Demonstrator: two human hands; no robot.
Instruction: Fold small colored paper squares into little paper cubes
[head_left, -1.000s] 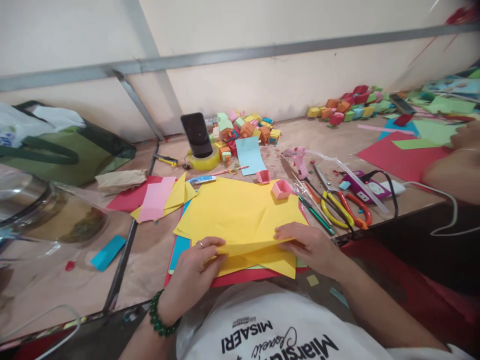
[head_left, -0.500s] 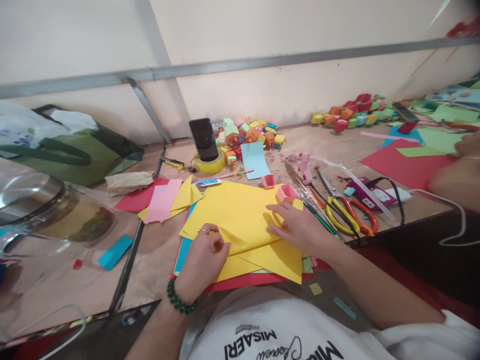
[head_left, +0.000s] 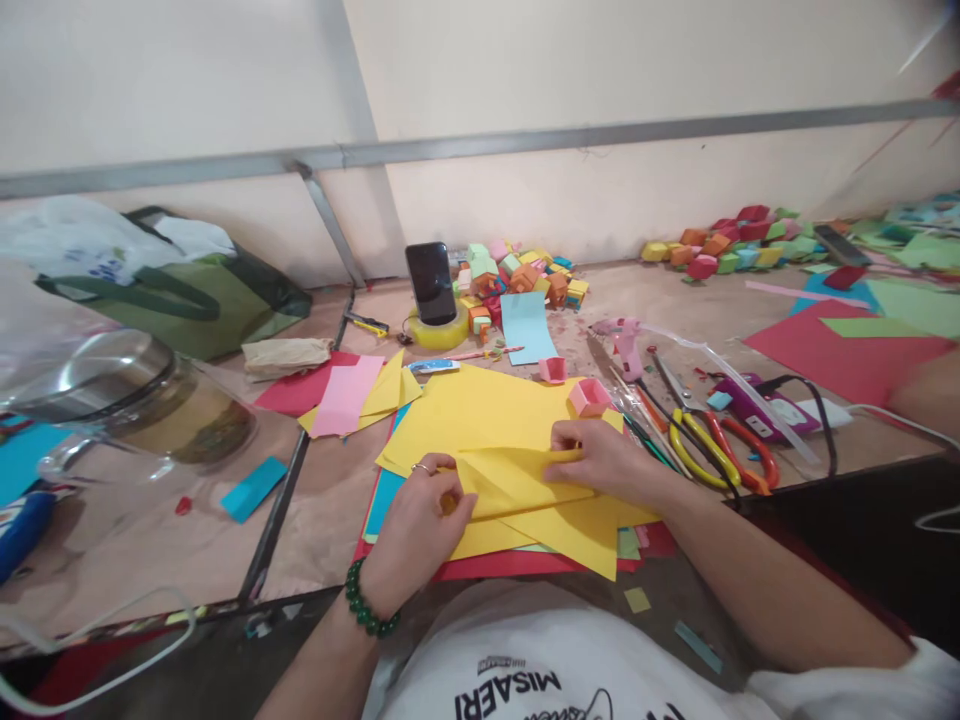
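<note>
Head view: two bare hands work at a folded yellow paper sheet (head_left: 517, 490), just below the centre of the frame.
The right hand (head_left: 611, 465) pinches the sheet's raised edge, its thumb mostly hidden. The left hand (head_left: 424, 525), wearing a ring, curls at the fold's left end; whether paper is caught in its fingers, I cannot tell. More coloured paper lies underneath, largely covered, so the layers are hard to count. Two small pink paper boxes (head_left: 590, 397) sit at the far right of the stack; right of them, scissors (head_left: 701, 445) lie partly overlapped by a dark cord. At the left edge, a blue object (head_left: 26, 530) is cut off and unclear. At the right edge, another person's arm (head_left: 926, 405) is blurred and cropped.
</note>
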